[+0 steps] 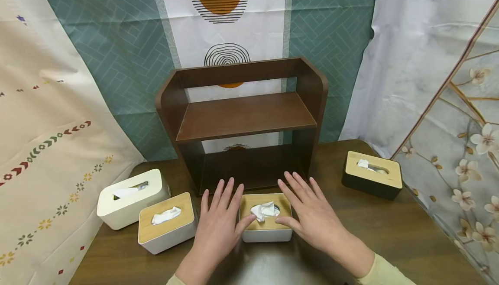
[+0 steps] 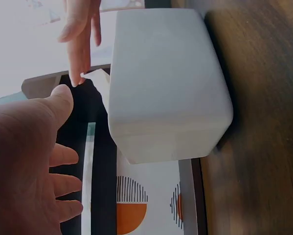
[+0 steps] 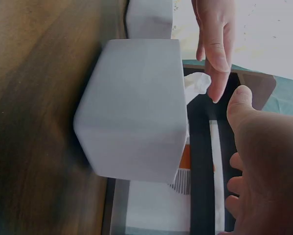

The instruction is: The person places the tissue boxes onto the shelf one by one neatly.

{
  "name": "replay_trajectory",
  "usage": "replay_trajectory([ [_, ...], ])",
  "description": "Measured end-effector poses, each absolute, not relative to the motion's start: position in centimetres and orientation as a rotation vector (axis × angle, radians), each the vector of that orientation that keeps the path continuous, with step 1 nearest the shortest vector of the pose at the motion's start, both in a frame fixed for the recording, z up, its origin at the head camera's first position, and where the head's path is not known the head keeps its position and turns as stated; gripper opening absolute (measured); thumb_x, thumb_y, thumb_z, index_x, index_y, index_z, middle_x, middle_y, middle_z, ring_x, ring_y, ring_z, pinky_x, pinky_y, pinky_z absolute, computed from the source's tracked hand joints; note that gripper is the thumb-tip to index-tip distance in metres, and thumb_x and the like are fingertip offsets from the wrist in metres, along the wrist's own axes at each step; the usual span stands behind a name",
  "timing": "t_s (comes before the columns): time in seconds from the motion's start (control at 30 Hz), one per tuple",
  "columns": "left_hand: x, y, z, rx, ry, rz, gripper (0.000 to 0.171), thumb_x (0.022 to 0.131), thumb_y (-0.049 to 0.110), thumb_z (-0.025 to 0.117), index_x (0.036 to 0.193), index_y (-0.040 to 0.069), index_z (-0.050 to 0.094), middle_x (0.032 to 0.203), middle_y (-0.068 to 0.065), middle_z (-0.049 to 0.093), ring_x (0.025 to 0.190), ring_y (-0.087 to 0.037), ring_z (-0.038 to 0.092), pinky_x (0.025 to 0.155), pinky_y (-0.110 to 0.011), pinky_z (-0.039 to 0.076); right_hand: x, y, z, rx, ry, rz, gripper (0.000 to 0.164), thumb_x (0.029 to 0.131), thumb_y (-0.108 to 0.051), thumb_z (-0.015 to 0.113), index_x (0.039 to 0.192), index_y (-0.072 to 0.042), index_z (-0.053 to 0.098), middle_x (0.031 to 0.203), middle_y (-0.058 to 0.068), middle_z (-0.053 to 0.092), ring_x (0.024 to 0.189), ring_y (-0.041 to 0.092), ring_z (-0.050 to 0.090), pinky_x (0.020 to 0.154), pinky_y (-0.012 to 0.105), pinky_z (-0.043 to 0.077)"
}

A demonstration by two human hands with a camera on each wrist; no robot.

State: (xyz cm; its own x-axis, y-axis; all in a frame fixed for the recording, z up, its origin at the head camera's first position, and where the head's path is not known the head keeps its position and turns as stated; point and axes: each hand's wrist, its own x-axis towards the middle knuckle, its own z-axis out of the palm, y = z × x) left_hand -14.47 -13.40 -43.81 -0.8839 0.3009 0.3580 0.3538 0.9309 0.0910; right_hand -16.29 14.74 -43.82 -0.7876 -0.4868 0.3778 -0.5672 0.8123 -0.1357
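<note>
We judge that the step in hand is a two-handed approach to the tissue box with a wooden lid and white body (image 1: 267, 225), which sits on the worktop (image 1: 351, 226) just in front of the brown shelf (image 1: 245, 116). Our left hand (image 1: 218, 224) is at the box's left side and our right hand (image 1: 312, 218) at its right. Both hands are wide open, fingers straight and spread and reaching toward the shelf, thumbs angled in over the lid, and they hold nothing. In the wrist views both sit up at lid height, apart from the walls; whether either thumb brushes the tissue (image 1: 263, 210) we cannot tell.

If we want a hold on this box, the move calls for lowering both palms level with its side walls and pressing in evenly, thumbs kept off the loose tissue; squeezing harder on one side could turn the box askew to the shelf.

The others stand apart from our hands' work: an all-white box (image 1: 130, 202) and a second wooden-lidded white box (image 1: 167, 229) to the left front of the shelf, and a black box (image 1: 370, 182) to its right.
</note>
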Motion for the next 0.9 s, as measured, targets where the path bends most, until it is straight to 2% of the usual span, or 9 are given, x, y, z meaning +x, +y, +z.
replay_trajectory([
  [0.2,-14.3,-13.5,-44.0,-0.471,-2.759,-0.245,0.084,0.104,0.068,0.064,0.169,0.017,0.048,0.177,-0.015,0.036,0.165,-0.041,0.026,0.127,-0.073,0.021,-16.1,14.9,-44.0,0.802,-2.676,0.336,0.094,0.103,-0.072,0.060,0.174,-0.016,0.036,0.182,0.009,0.025,0.168,0.033,0.022,0.131,0.064,0.018],
  [0.9,-13.6,-13.1,-45.2,-0.490,-2.835,-0.347,0.085,0.105,0.070,0.059,0.167,0.012,0.050,0.177,-0.015,0.037,0.164,-0.041,0.030,0.125,-0.073,0.024,-14.8,15.7,-45.7,0.800,-2.670,0.354,0.091,0.104,-0.069,0.063,0.172,-0.013,0.040,0.180,0.010,0.032,0.165,0.035,0.030,0.129,0.064,0.025],
])
